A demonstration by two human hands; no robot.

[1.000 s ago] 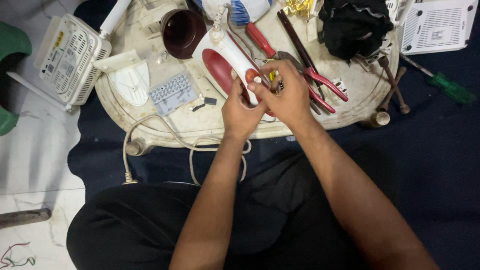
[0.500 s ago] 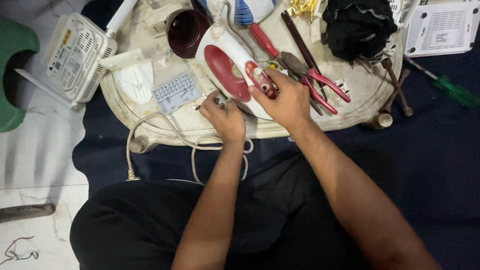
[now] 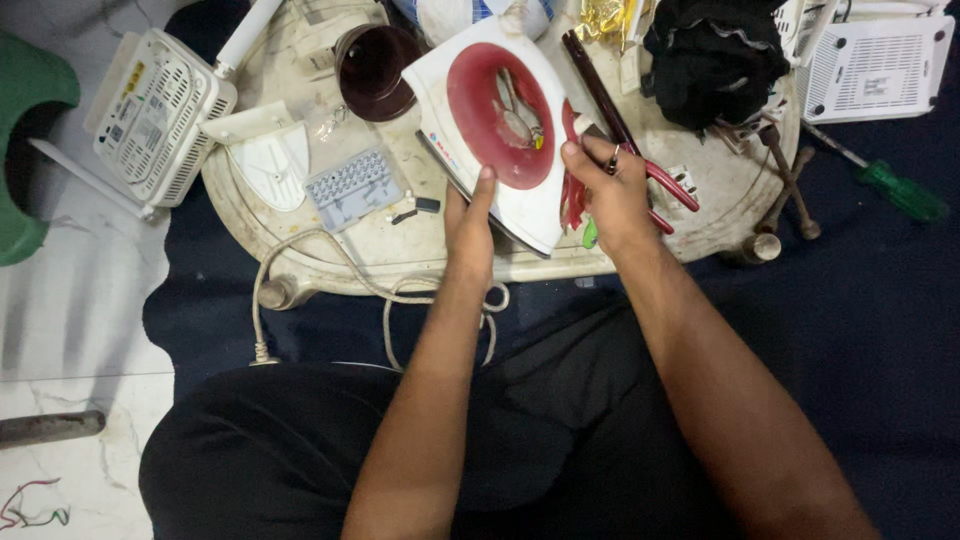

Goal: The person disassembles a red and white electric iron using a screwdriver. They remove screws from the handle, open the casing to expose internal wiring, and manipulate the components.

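Dark blue cloth covers the floor where a person sits cross-legged before a low, cream-coloured oval plastic tray-table (image 3: 300, 240) crowded with repair clutter. Both hands hold a white plastic clothes iron with a maroon-red inner panel (image 3: 500, 120), tilted up on its edge above the table so that its opened inside faces the camera. The left hand (image 3: 468, 225) presses flat against the lower left edge with fingers extended; the right hand (image 3: 608, 190) curls around the right edge, gripping it. Inside the red recess some metal parts and wires show, so the casing appears already taken apart, while whatever needs doing to those inner parts looks not yet done, and reassembly remains, as far as can be judged. A white moulded plastic cover piece (image 3: 268, 160) and a small grey ribbed plate (image 3: 350, 185) lie loose on the table to the left, near a dark brown round cup (image 3: 375, 70). Red-handled pliers (image 3: 665, 180) lie just beside the right hand, untouched. A white power cord (image 3: 330, 275) loops off the table's front edge. A green-handled screwdriver (image 3: 900, 190) rests well apart on the cloth at right.
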